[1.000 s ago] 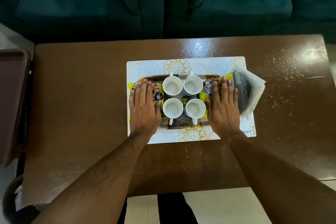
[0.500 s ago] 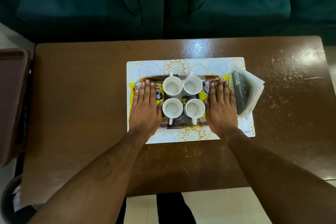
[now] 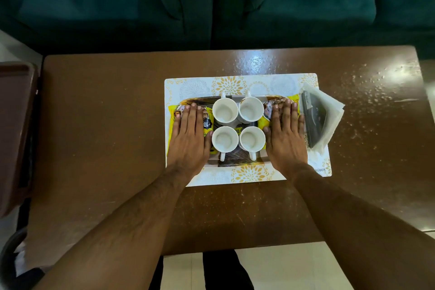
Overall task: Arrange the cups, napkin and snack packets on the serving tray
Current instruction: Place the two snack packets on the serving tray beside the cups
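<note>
The left hand (image 3: 191, 139) and right hand (image 3: 286, 138) are lying flat with straight fingers, each pressing a yellow snack packet (image 3: 207, 122) on the serving tray (image 3: 235, 162), flanking four white cups (image 3: 225, 111) clustered centrally, while folded napkins (image 3: 329, 113) are resting just right on the placemat (image 3: 193, 86).

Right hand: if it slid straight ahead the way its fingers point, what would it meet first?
The right hand lies flat on a yellow snack packet, pointing away from the person. Going on, it would probably cross the serving tray's far rim first, then the placemat. The cups stay left of that line.
</note>
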